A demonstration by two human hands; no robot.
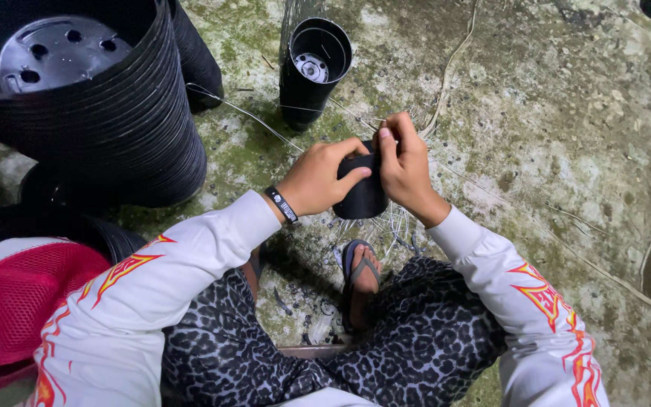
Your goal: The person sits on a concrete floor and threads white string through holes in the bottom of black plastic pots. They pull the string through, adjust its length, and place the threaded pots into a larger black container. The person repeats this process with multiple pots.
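While both hands grip small black pot (362,197), L hand (319,179) wraps side, R hand (403,167) pinches rim (wrists bent inward), wires (395,224) beneath.

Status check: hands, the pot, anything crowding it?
Left hand and right hand both grip small black pot. Thin wires beneath it. Upright pot stack behind, apart.

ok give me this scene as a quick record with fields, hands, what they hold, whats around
left hand: grips the small black pot from its left side
right hand: on the pot's top right edge, fingers curled over the rim
thin wires: run across the ground toward the hands
narrow pot stack: upright, beyond the hands
large pot stack: tilted, far left
ground: mossy concrete
red mesh cap: lower left
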